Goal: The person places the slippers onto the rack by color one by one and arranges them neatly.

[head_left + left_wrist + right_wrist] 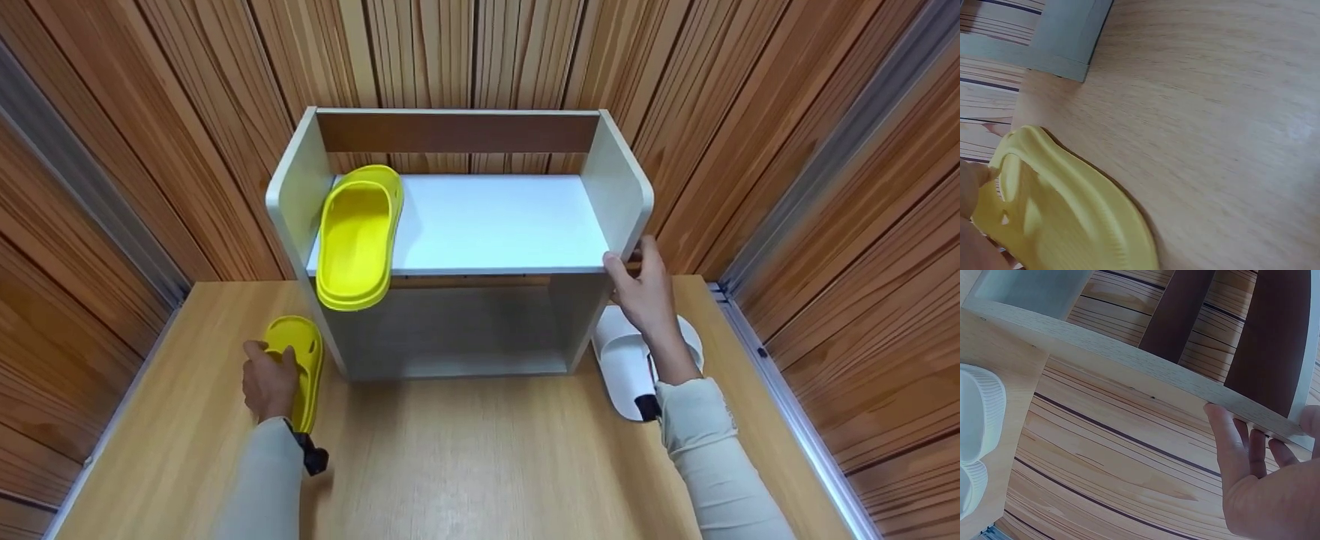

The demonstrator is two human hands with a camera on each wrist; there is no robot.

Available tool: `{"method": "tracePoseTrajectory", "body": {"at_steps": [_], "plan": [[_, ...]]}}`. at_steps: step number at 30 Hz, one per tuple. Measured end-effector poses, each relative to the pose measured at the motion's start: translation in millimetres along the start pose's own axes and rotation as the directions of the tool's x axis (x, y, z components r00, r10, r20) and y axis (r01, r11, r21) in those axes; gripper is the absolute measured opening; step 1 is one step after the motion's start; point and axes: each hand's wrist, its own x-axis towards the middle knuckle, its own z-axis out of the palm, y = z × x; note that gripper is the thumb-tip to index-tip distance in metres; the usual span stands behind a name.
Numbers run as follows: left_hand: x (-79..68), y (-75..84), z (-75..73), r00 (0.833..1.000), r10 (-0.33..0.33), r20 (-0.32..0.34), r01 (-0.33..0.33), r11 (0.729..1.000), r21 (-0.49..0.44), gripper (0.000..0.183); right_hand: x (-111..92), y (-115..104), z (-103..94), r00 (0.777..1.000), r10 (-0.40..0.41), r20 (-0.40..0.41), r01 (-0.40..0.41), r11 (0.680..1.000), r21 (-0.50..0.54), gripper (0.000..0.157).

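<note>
A small two-tier shelf [495, 225] stands on the tabletop. On its upper board, at the left, a yellow slipper [358, 247] lies with its near end jutting over the front edge. A second yellow slipper [306, 341] rests on the table left of the shelf. My left hand [270, 382] grips that one at its outer side, with the thumb against the strap in the left wrist view. With my right hand [645, 296] I hold the shelf's right side panel [1179, 382], thumb at the front and fingers along the outside. White slippers [621, 375] sit below my right forearm, partly hidden by it.
Wood-patterned walls [420, 52] enclose the table [465, 457] at the back and both sides. Metal rails [795, 427] run along the table's side edges. The shelf's lower compartment [465, 330] is open to the front.
</note>
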Motion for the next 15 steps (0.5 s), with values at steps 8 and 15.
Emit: {"method": "tracePoseTrajectory", "body": {"at_steps": [8, 15], "plan": [[1.0, -4.8, -0.3, 1.000, 0.001, 0.002, -0.001, 1.000, 0.010, 0.056, 2.1, 2.0, 0.7, 1.000, -0.010, -0.006, 0.010, 1.000, -0.017, 0.052], [0.3, -3.5, -8.3, 0.999, 0.001, 0.046, -0.002, 1.000, 0.021, 0.061, 0.3, 2.4, 1.8, 1.000, -0.005, -0.009, 0.005, 1.000, 0.002, 0.057]]}}
